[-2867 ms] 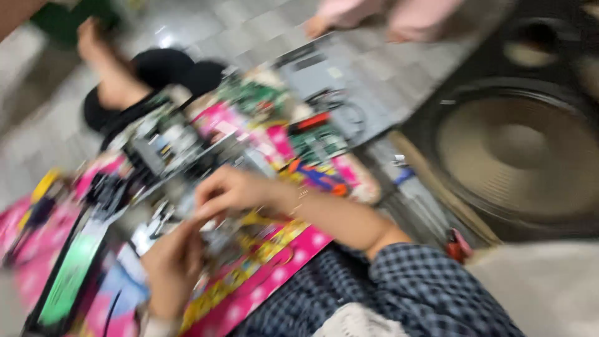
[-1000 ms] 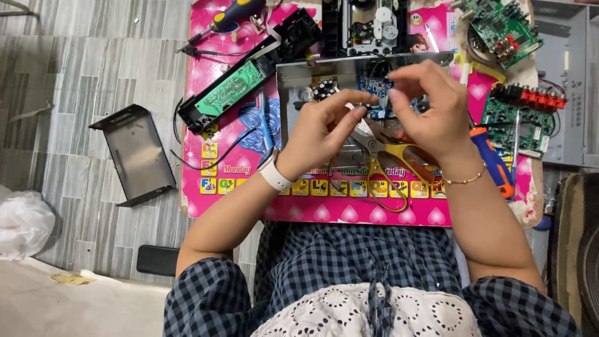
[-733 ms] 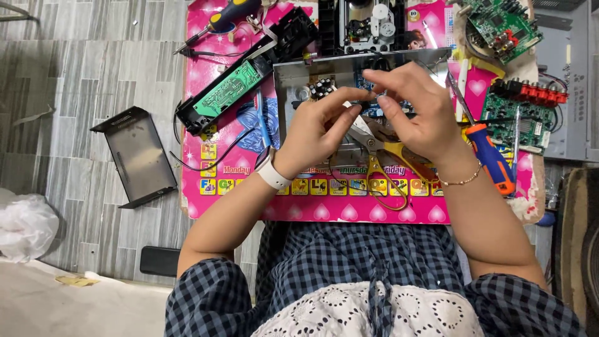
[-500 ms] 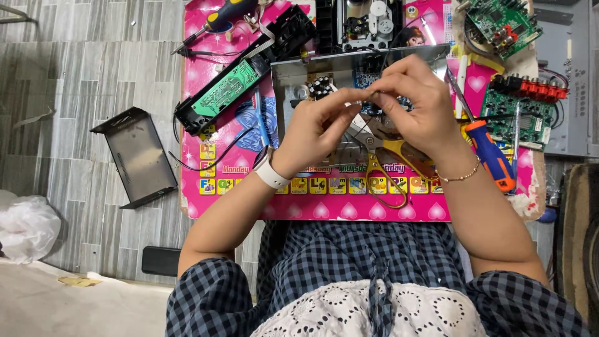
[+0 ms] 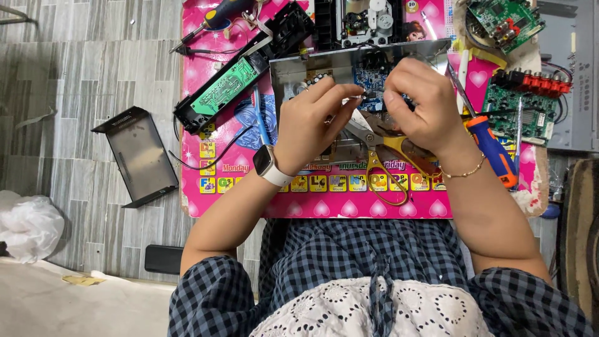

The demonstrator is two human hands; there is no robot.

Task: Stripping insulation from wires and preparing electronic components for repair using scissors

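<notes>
Pinching a small part over the metal chassis

Both hands, left hand (image 5: 309, 125) and right hand (image 5: 418, 106), meet fingertip to fingertip, clamped on a tiny dark component (image 5: 368, 95) lying left-right above the open metal chassis (image 5: 293, 68). Yellow-handled scissors (image 5: 387, 162) rest beneath.

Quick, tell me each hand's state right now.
Left hand: fingers pinched on a small dark part, over the metal chassis.
Right hand: fingers curled beside that part; grip cannot be told.
</notes>
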